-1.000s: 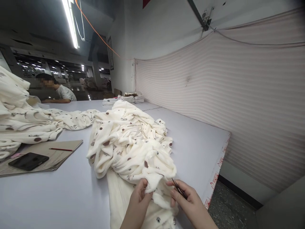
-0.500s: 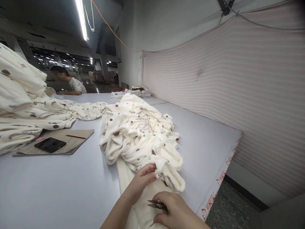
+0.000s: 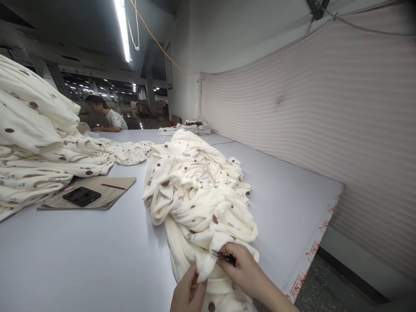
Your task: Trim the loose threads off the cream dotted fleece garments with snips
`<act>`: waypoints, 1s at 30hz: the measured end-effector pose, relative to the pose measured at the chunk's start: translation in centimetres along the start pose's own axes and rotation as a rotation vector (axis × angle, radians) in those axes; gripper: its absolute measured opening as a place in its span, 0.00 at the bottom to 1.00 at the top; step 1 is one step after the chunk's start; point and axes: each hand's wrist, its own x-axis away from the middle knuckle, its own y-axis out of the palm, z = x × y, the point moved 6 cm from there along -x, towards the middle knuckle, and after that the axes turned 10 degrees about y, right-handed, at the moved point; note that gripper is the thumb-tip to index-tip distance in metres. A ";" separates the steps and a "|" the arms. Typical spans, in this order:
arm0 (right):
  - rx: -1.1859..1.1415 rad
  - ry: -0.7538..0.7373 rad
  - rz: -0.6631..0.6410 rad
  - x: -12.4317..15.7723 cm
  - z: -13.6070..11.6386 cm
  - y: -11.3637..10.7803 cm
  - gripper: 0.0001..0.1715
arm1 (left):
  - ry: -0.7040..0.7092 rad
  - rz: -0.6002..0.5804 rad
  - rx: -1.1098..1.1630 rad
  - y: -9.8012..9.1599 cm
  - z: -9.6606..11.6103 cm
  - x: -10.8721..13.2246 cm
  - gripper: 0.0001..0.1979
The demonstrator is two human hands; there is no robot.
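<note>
A heap of cream fleece garments with brown dots (image 3: 195, 190) lies on the white table (image 3: 81, 255) in front of me. My left hand (image 3: 188, 292) pinches a fold of the nearest garment at the heap's front edge. My right hand (image 3: 242, 271) is closed on small dark thread snips (image 3: 225, 258), whose tips touch the same fold just right of my left hand's fingers.
A tall stack of the same fleece (image 3: 35, 143) fills the left. Beside it lie a brown folder (image 3: 94, 197) with a black phone (image 3: 82, 196) and a red pencil (image 3: 112, 186). Another person (image 3: 104, 117) sits at the far end. Folded piles (image 3: 185, 128) lie at the back; the table edge (image 3: 312, 255) runs along the right.
My right hand has come up from the lower garment with the snips to the fold. My left hand has shifted down to pinch that fold. The camera view has shifted slightly.
</note>
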 end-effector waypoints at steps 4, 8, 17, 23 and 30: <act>0.063 -0.066 0.092 -1.2 -0.2 -0.4 0.11 | -0.264 -0.077 0.569 1.6 -0.2 -0.9 0.20; 0.071 -0.038 0.138 -2.5 -0.1 0.1 0.15 | -0.367 0.014 0.765 0.9 1.4 -1.3 0.21; -0.103 0.094 0.052 0.2 1.4 -1.4 0.05 | -0.224 0.105 0.699 0.2 3.6 -3.1 0.22; -0.052 0.023 0.075 2.1 1.0 -1.6 0.15 | -0.210 0.122 0.891 0.8 3.2 -3.7 0.21; -0.063 0.034 0.098 1.3 0.6 -0.3 0.13 | -0.264 0.181 0.853 1.0 3.9 -3.4 0.21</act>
